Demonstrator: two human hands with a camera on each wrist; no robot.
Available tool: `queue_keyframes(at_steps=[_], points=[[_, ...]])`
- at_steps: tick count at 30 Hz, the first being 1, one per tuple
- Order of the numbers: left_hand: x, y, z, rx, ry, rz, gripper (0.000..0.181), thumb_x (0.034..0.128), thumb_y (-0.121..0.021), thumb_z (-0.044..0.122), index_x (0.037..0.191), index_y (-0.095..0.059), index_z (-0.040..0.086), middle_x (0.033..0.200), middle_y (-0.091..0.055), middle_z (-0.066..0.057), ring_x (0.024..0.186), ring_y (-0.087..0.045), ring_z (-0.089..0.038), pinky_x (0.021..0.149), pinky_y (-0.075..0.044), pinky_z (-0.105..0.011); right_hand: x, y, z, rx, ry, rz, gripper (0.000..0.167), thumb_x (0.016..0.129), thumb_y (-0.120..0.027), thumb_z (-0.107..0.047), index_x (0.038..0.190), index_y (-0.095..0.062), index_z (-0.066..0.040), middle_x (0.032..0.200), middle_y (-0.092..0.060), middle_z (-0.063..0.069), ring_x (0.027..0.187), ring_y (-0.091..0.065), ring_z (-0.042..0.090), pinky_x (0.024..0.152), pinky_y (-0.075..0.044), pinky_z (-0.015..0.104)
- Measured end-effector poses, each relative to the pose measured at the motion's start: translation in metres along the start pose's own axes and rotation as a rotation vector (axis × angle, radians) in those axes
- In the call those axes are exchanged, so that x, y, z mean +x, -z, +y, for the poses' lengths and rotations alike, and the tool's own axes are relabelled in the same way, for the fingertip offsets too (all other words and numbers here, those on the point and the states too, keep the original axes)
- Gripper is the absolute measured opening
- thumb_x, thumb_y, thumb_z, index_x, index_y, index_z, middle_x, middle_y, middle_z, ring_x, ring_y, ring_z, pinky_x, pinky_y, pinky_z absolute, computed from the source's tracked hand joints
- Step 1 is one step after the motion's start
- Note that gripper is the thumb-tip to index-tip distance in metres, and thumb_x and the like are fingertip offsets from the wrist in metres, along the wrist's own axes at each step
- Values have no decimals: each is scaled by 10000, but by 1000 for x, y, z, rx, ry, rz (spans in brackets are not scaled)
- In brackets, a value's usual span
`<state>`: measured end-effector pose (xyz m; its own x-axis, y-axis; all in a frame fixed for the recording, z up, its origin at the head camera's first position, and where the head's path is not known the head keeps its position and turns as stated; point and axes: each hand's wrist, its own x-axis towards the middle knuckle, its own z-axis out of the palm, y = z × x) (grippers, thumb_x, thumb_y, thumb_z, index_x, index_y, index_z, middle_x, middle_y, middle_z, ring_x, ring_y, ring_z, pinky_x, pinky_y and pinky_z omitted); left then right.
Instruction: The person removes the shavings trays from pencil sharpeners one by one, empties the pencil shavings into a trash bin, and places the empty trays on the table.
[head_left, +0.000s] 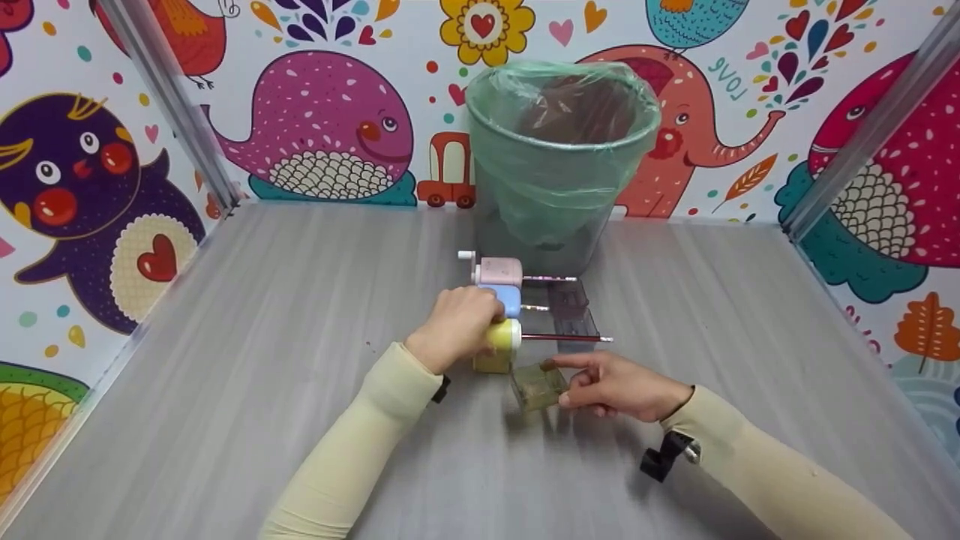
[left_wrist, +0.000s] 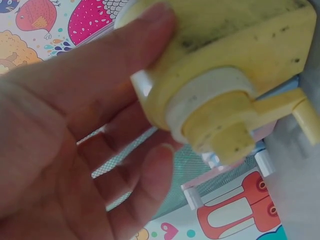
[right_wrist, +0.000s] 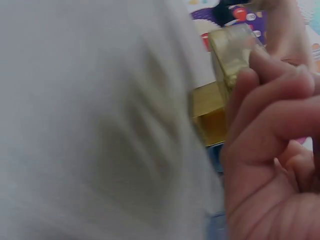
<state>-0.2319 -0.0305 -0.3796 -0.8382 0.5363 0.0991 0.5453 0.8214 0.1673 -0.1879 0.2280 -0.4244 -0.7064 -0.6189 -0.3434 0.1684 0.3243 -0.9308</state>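
Observation:
My left hand [head_left: 457, 319] grips the yellow crank pencil sharpener [head_left: 504, 334] from its left side, thumb over the body in the left wrist view. A dark red pencil [head_left: 562, 337] sticks out of its right side. Just below and right of it, my right hand [head_left: 622, 382] pinches a see-through yellowish shavings drawer [head_left: 538, 388], tilted and apart from the sharpener. The right wrist view shows the drawer [right_wrist: 232, 52] by the fingers, and the yellow sharpener's open drawer slot [right_wrist: 212, 126]. Whether shavings lie in the drawer is too blurred to tell.
Behind the yellow sharpener stand a blue sharpener [head_left: 510, 298] and a pink sharpener [head_left: 501, 270], each with a pencil. Two see-through drawers [head_left: 576, 324] lie to their right. A lined waste bin [head_left: 555, 187] stands at the back, against the patterned wall.

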Motion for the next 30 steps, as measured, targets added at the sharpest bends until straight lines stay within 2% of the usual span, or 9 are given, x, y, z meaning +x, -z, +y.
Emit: queue_keyframes(at_steps=[7, 11, 14, 20, 25, 28, 30], points=[[-1, 1, 0, 9, -1, 2, 298, 691, -933, 218, 910, -767, 103, 886, -710, -53, 826, -670, -273, 706, -549, -476, -6, 12, -26, 15, -12, 18, 691, 938, -693, -174, 1528, -361, -39, 799, -642, -43, 541, -498, 49, 477, -354, 191], [-1, 0, 0, 6, 4, -5, 288, 699, -926, 216, 912, -766, 107, 887, -710, -48, 831, -668, -275, 709, -547, -477, -9, 19, -37, 10, 0, 49, 694, 950, -685, -201, 1538, -347, -53, 998, -693, -4, 561, -554, 54, 483, -383, 173], [-1, -1, 1, 2, 3, -14, 275, 704, -922, 220, 903, -767, 110, 884, -716, -51, 836, -673, -282, 709, -548, -483, -10, 25, -43, -3, 10, 96, 695, 954, -686, -219, 1537, -347, -51, 1117, -676, 33, 581, -572, 59, 492, -399, 167], [0, -1, 1, 8, 5, -15, 286, 711, -920, 237, 916, -764, 111, 891, -722, -44, 842, -675, -268, 715, -551, -470, -9, 41, -63, -19, 67, 211, 640, 977, -651, -209, 1518, -362, -29, 1003, -638, 11, 620, -568, 71, 506, -390, 178], [0, 0, 1, 15, 5, -10, 292, 701, -925, 227, 912, -760, 110, 907, -723, -45, 853, -684, -273, 718, -555, -478, -11, 54, -87, -9, 171, 347, 629, 992, -632, -212, 1527, -352, -33, 867, -615, -40, 632, -569, 80, 517, -410, 188], [-1, 1, 1, 11, 10, -25, 315, 714, -919, 231, 958, -765, 104, 936, -727, -51, 861, -676, -262, 740, -559, -470, -12, 62, -103, -9, 239, 419, 616, 993, -635, -244, 1520, -378, -57, 847, -589, -31, 635, -565, 78, 530, -437, 187], [-1, 2, 0, 7, 14, -40, 333, 725, -913, 234, 992, -766, 100, 956, -729, -54, 866, -668, -252, 759, -563, -461, -14, 67, -116, -6, 279, 439, 601, 993, -634, -262, 1509, -398, -65, 874, -594, -14, 636, -560, 85, 538, -456, 184]])
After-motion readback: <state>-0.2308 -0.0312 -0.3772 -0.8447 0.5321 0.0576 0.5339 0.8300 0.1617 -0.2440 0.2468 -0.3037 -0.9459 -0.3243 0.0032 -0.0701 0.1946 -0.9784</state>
